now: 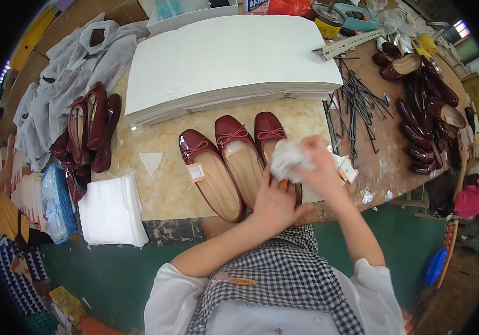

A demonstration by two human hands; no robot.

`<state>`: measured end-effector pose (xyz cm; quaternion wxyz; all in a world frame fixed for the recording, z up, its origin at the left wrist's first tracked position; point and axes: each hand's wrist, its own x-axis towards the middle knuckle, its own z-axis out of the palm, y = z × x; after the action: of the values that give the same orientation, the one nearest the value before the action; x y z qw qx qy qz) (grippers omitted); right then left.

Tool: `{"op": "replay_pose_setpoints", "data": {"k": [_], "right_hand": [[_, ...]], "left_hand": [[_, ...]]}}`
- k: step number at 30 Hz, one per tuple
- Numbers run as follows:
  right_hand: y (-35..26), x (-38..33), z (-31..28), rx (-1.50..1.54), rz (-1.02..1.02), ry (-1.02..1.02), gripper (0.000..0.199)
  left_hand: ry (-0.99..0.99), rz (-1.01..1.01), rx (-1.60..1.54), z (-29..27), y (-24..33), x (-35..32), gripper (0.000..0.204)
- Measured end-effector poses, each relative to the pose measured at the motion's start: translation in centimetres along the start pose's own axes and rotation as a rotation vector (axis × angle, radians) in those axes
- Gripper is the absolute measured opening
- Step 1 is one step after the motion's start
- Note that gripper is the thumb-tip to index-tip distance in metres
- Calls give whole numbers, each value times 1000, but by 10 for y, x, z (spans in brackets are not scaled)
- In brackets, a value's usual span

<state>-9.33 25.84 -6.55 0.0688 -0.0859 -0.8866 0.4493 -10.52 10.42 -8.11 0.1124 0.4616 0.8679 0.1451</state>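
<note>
While bare tabletop flanks the shoes, the right hand clutches white wadding, the left hand's hold unclear.

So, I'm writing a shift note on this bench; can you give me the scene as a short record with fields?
Left hand: by the row's rightmost shoe; contact unclear
Right hand: holding a crumpled white wad, material unclear
Row: three burgundy shoes with bows, toes away from the person
Behind row: large white stack
Left side: burgundy shoe pile; smaller white stack
Right side: thin dark rods; more burgundy shoes
</note>
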Motion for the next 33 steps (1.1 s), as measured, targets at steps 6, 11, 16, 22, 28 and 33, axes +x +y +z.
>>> {"op": "replay_pose_setpoints", "data": {"k": [6, 11, 16, 22, 28, 33], "right_hand": [[26, 42, 67, -615, -249, 17, 44], [9, 42, 27, -161, 41, -59, 55], [38, 62, 54, -272, -20, 111, 65], [23, 0, 0, 59, 34, 23, 50], [-4, -18, 0, 511, 141, 196, 49], [-12, -11, -11, 1614, 663, -9, 43]], "left_hand": [[19, 94, -2, 23, 9, -5, 66], [70, 70, 97, 19, 6, -8, 72], [-161, 202, 104, -6, -11, 10, 77], [531, -218, 488, -124, -201, 127, 62], [686, -177, -24, -108, -177, 122, 36], [420, 518, -512, -80, -15, 9, 18]]}}
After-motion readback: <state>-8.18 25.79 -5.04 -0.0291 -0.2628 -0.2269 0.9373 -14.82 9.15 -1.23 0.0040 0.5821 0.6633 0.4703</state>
